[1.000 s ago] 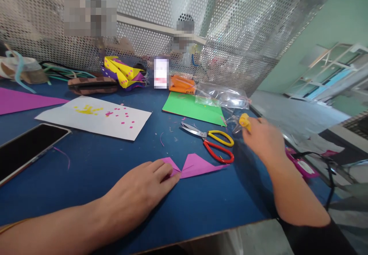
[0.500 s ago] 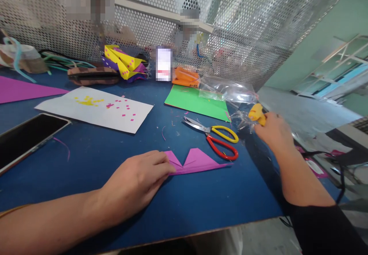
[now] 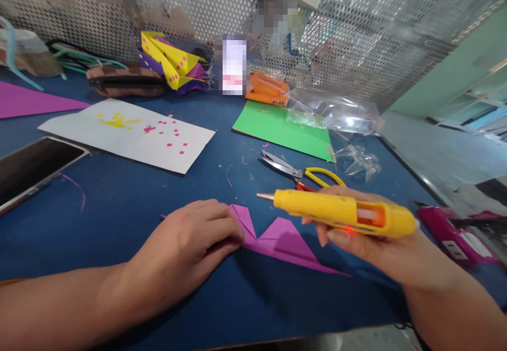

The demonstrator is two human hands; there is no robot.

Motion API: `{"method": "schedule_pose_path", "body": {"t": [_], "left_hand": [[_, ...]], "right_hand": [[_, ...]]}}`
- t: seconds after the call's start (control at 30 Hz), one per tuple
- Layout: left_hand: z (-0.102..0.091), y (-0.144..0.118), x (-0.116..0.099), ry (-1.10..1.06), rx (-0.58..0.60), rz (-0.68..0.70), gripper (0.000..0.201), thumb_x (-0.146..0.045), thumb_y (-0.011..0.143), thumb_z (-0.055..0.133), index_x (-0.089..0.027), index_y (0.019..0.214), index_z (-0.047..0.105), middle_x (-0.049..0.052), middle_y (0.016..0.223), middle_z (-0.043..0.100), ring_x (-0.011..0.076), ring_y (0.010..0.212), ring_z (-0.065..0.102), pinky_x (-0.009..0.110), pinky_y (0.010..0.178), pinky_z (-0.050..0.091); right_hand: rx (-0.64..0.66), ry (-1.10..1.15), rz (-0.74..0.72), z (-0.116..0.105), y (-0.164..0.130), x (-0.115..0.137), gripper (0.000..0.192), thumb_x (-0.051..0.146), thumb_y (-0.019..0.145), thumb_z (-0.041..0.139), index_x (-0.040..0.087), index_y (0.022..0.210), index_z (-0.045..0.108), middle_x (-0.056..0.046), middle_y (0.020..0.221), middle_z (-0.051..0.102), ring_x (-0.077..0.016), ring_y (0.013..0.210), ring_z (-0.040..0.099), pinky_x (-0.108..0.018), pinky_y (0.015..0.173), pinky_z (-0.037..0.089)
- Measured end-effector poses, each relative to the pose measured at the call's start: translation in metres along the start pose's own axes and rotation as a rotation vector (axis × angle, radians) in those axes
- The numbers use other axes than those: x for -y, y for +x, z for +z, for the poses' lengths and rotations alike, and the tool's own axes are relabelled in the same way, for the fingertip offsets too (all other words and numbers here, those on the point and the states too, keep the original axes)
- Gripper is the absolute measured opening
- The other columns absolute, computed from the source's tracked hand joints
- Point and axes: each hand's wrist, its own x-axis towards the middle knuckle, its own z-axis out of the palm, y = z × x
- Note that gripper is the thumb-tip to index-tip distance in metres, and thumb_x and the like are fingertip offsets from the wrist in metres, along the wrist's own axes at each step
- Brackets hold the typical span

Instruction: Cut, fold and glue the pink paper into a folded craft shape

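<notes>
My left hand (image 3: 198, 240) is closed on the left part of a folded purple paper (image 3: 283, 243), low on the blue table. Two pointed flaps of the paper stand up with a notch between them. In my right hand (image 3: 380, 256) is a yellow glue gun (image 3: 317, 208), its fingers wrapped round the handle. The gun's metal nozzle points left, above the paper and not touching it. A small red light glows near my right thumb. Just behind the gun lie scissors (image 3: 281, 165) with yellow and red handles, partly covered by the gun and hand.
A white sheet (image 3: 166, 155) with yellow and pink paper bits lies left of centre, near a dark phone (image 3: 39, 169). Behind are a green sheet (image 3: 285, 129), clear plastic packaging (image 3: 336, 113), a pencil case (image 3: 124, 82) and yellow-purple folded paper (image 3: 170, 63). A pink box (image 3: 455, 235) sits right.
My right hand has brought the yellow glue gun from the table's right side to the left, over the purple paper. The paper's right end has tilted nearer to me; my left hand still holds it.
</notes>
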Motion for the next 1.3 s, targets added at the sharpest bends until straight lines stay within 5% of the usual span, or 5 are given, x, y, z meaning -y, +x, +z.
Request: {"method": "schedule_pose_path", "body": {"t": [0.2, 0.47, 0.7, 1.3], "left_hand": [[-0.008, 0.005, -0.008, 0.071, 0.059, 0.071, 0.022, -0.015, 0.100, 0.045, -0.023, 0.099, 0.065, -0.002, 0.094, 0.070, 0.0128, 0.082, 0.062, 0.024, 0.075, 0.046], [-0.007, 0.002, -0.007, 0.192, 0.039, 0.159, 0.022, -0.013, 0.099, 0.043, -0.023, 0.102, 0.063, -0.003, 0.095, 0.073, 0.0145, 0.082, 0.065, 0.027, 0.074, 0.047], [-0.007, 0.004, -0.007, 0.236, 0.043, 0.150, 0.024, -0.014, 0.099, 0.040, -0.025, 0.099, 0.061, -0.004, 0.093, 0.074, 0.0149, 0.078, 0.067, 0.028, 0.070, 0.049], [-0.002, 0.000, -0.005, 0.285, -0.009, 0.140, 0.025, -0.020, 0.102, 0.039, -0.026, 0.097, 0.063, -0.004, 0.091, 0.074, 0.0155, 0.077, 0.066, 0.031, 0.071, 0.049]], "right_hand": [[0.220, 0.106, 0.117, -0.005, -0.005, -0.006, 0.026, 0.048, 0.087, 0.070, 0.024, 0.085, 0.059, 0.005, 0.072, 0.056, -0.0105, 0.059, 0.050, -0.022, 0.051, 0.039], [0.310, 0.024, 0.204, -0.001, -0.006, -0.003, 0.030, 0.047, 0.084, 0.074, 0.023, 0.077, 0.056, 0.007, 0.066, 0.055, -0.0084, 0.053, 0.048, -0.020, 0.046, 0.035], [0.299, -0.050, 0.172, 0.004, -0.004, 0.004, 0.031, 0.054, 0.087, 0.068, 0.024, 0.081, 0.063, 0.002, 0.071, 0.064, -0.0126, 0.059, 0.060, -0.021, 0.047, 0.040], [0.390, -0.131, 0.228, 0.004, -0.005, 0.009, 0.029, 0.043, 0.089, 0.066, 0.023, 0.072, 0.053, 0.003, 0.066, 0.057, -0.0106, 0.054, 0.053, -0.021, 0.045, 0.035]]}}
